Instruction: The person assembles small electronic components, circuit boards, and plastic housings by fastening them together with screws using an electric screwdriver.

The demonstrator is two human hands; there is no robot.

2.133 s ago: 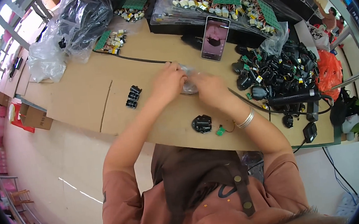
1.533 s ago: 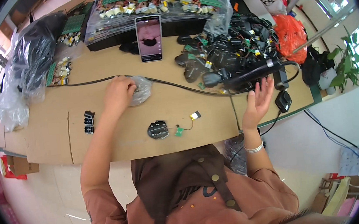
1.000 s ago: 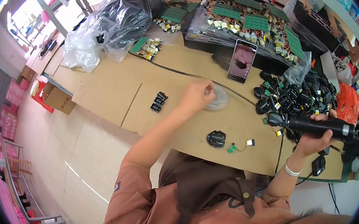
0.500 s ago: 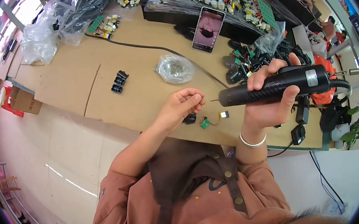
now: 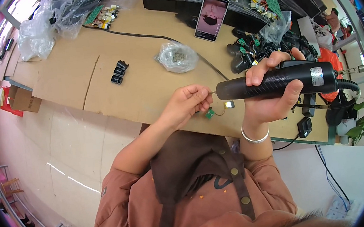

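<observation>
My right hand (image 5: pixel 266 107) grips a black electric screwdriver (image 5: pixel 272 82) lying level, its bit pointing left. The thumb is below the body and the fingers lie over the top. At the tip, my left hand (image 5: pixel 188 105) pinches thumb and fingers together around the end of the thin bit (image 5: pixel 214 93). Whatever sits between those fingertips is too small to make out. Just under the left hand, a small green circuit board (image 5: pixel 210 113) is wired to a silvery battery pouch (image 5: pixel 229 104) on the table.
A clear bag of small metal screws (image 5: pixel 178 57) and several black plastic parts (image 5: pixel 119 72) lie on the cardboard-covered table (image 5: pixel 65 77). Behind stand a lit phone (image 5: pixel 212 18) and a black bin (image 5: pixel 164 3) of wired boards. Black housings (image 5: pixel 241 63) pile up at right; a cable (image 5: pixel 138 36) crosses the table.
My left hand has moved slightly right and up, from apart to touching the bit's tip. The screwdriver has shifted a little upward. The view has tilted slightly.
</observation>
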